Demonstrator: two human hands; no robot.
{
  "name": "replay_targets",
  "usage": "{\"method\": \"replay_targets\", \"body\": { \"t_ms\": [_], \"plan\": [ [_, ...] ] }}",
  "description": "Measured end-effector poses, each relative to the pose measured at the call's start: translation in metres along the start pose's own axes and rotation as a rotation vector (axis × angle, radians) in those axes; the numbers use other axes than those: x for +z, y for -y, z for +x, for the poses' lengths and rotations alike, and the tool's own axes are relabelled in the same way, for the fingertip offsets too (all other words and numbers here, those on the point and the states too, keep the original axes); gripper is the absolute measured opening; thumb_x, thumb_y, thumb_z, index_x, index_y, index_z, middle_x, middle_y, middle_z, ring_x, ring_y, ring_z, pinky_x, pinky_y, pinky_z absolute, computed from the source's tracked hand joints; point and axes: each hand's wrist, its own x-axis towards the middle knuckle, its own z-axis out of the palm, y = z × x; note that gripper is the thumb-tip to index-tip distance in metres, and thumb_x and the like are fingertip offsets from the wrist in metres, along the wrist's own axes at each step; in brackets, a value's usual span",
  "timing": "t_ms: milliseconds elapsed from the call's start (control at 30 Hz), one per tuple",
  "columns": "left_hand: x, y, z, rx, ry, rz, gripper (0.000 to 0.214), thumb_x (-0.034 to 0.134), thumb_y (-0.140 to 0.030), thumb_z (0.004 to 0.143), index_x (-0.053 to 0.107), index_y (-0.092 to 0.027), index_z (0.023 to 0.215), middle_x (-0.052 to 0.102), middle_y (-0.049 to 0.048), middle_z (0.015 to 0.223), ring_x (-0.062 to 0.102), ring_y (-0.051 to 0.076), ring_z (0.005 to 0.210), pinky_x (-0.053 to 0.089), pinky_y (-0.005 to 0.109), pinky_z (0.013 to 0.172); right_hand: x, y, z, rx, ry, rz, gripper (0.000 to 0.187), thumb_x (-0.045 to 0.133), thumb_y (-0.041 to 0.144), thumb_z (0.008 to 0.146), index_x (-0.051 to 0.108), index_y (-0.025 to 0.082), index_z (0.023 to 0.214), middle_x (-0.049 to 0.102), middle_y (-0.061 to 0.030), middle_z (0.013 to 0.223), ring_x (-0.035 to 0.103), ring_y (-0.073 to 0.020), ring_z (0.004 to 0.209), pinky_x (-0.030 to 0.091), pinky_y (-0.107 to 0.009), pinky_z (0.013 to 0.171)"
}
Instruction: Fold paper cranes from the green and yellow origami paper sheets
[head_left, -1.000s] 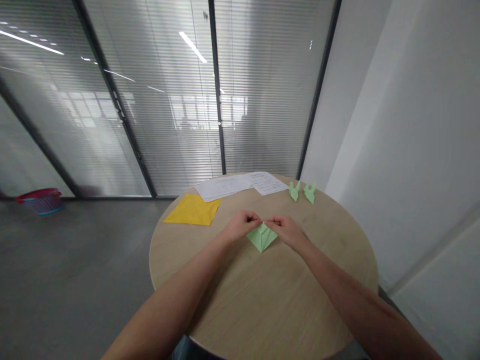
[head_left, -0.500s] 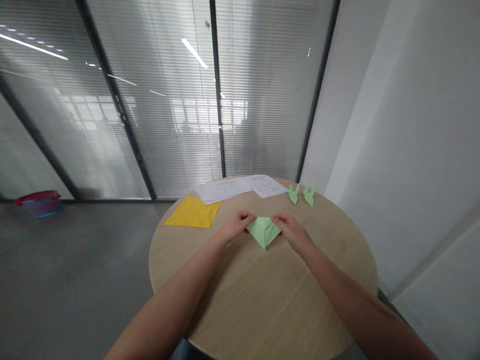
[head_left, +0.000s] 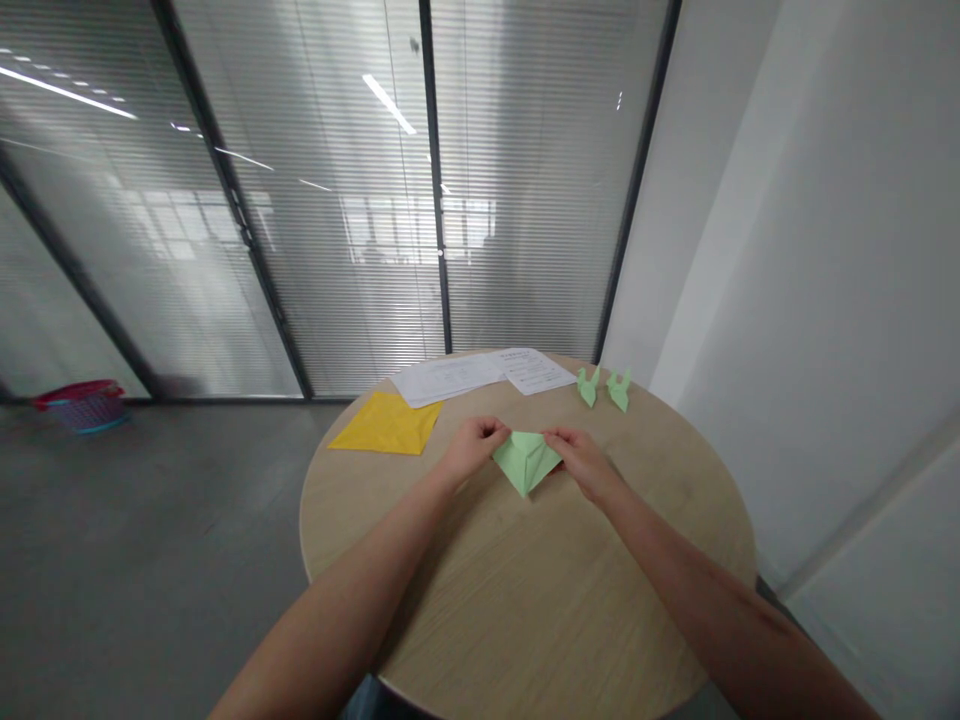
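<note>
A folded sheet of light green paper (head_left: 526,464) is held over the middle of the round table, its point facing me and a crease running down its centre. My left hand (head_left: 478,446) pinches its upper left corner between thumb and fingers. At the upper right corner, my right hand (head_left: 580,458) grips the paper the same way. The fingertips behind the sheet are partly hidden. Two light green origami cranes, a left one (head_left: 589,386) and a right one (head_left: 619,390), stand beyond my right hand.
The wooden round table (head_left: 517,610) carries a yellow envelope (head_left: 390,424) at the left and white printed sheets (head_left: 450,378) at the back. A red and blue basket (head_left: 84,406) is on the floor far left. Glass panels with blinds stand behind; a white wall (head_left: 840,300) rises at the right.
The green paper has shifted very slightly, its lower point moving a little to the left. Both hands keep their pinch on its corners.
</note>
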Motion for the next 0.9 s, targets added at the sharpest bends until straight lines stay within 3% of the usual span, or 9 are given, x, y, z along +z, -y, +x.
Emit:
{"method": "replay_targets", "body": {
  "t_ms": [233, 433, 600, 900],
  "plan": [
    [0.0010, -0.0031, -0.0040, -0.046, 0.040, -0.097, 0.028, 0.051, -0.041, 0.080, 0.057, -0.018, 0.065, 0.049, -0.0033, 0.056, 0.048, 0.012, 0.054, 0.039, 0.023, 0.053, 0.0016, 0.0016, -0.0010, -0.025, -0.061, -0.017, 0.024, 0.063, 0.046, 0.076, 0.067, 0.022, 0.078, 0.067, -0.0023, 0.072, 0.060, -0.0192, 0.062, 0.049, -0.030, 0.056],
    [-0.0005, -0.0072, -0.0038, 0.032, -0.029, 0.033, 0.026, 0.049, -0.035, 0.080, 0.053, -0.017, 0.061, 0.046, -0.0040, 0.056, 0.044, 0.011, 0.057, 0.033, 0.022, 0.053, 0.0028, 0.0014, -0.0011, 0.001, -0.059, -0.016, 0.021, 0.062, 0.044, 0.076, 0.066, 0.024, 0.074, 0.066, -0.0013, 0.068, 0.059, -0.0187, 0.061, 0.048, -0.030, 0.056],
    [-0.0010, -0.0043, -0.0019, 0.065, -0.053, 0.069, 0.027, 0.049, -0.035, 0.081, 0.054, -0.017, 0.062, 0.048, -0.0036, 0.058, 0.044, 0.011, 0.057, 0.033, 0.022, 0.054, 0.0015, -0.0005, -0.0002, 0.042, -0.064, -0.007, 0.022, 0.062, 0.043, 0.074, 0.070, 0.024, 0.082, 0.068, -0.0029, 0.074, 0.061, -0.0208, 0.066, 0.050, -0.031, 0.056],
    [0.0019, 0.0009, -0.0030, 0.008, -0.001, -0.006, 0.028, 0.048, -0.039, 0.081, 0.057, -0.017, 0.068, 0.051, -0.0029, 0.060, 0.049, 0.012, 0.057, 0.037, 0.022, 0.054, -0.0007, -0.0023, 0.0023, -0.043, -0.095, -0.108, 0.024, 0.057, 0.042, 0.077, 0.066, 0.020, 0.074, 0.063, -0.0007, 0.065, 0.056, -0.0161, 0.057, 0.043, -0.025, 0.052]
  ]
}}
